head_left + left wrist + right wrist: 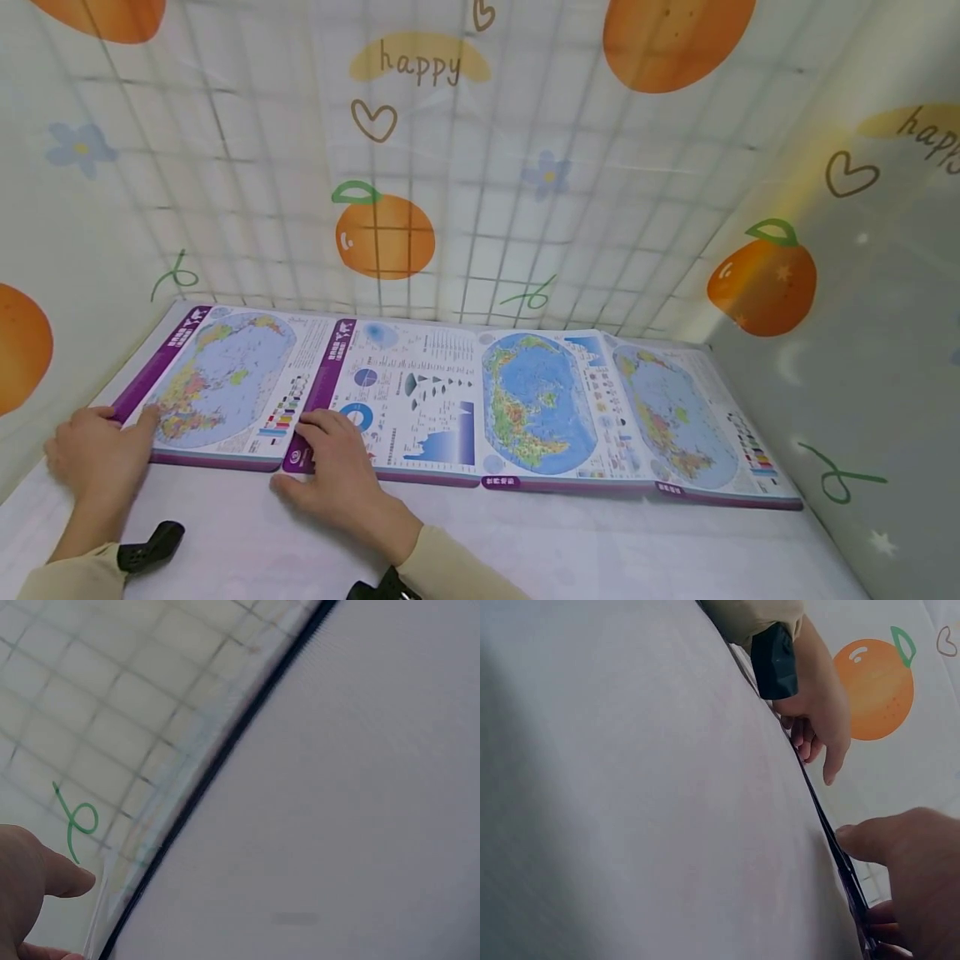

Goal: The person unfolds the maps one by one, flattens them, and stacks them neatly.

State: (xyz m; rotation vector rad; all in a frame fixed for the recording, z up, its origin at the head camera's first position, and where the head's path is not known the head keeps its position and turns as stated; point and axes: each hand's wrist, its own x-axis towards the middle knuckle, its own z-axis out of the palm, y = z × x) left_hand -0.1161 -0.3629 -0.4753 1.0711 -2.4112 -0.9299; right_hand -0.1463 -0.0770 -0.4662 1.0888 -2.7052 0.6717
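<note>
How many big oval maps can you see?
3: the left map beside the left hand, the middle map, and the right map near the far right end. More could be hidden underneath.

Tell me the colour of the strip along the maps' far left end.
The strip is purple with white lettering; it shows best in the head view.

A small curtained booth, its wider building impossible to tell: pale, translucent sheeting (465, 150) printed with orange fruit (385, 250), blue flowers (547, 175) and brown "happy" lettering (420, 63) walls in a white-topped table (232, 517) on three sides, and a grey, wire-like grid (468, 267) shows through at the back.
</note>
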